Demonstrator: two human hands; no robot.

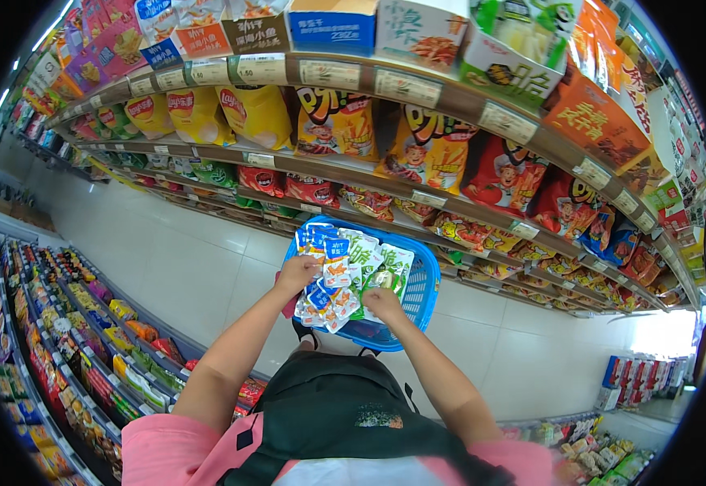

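Note:
A blue plastic basket sits in front of me with several small snack packets in it. On its left side lie blue, white and orange snack packets. Green and white snack packets lie farther right. My left hand is closed at the basket's left side, its fingertips pinching a blue and white packet. Over the green and white packets, my right hand is closed with its fingertips on the edge of one. The basket's floor is mostly hidden under the packets.
Ahead runs a long curved shelf with boxed snacks on top and bags of chips below. A low rack of packaged snacks stands to my left. Pale floor tiles lie around the basket. More packages stand at the far right.

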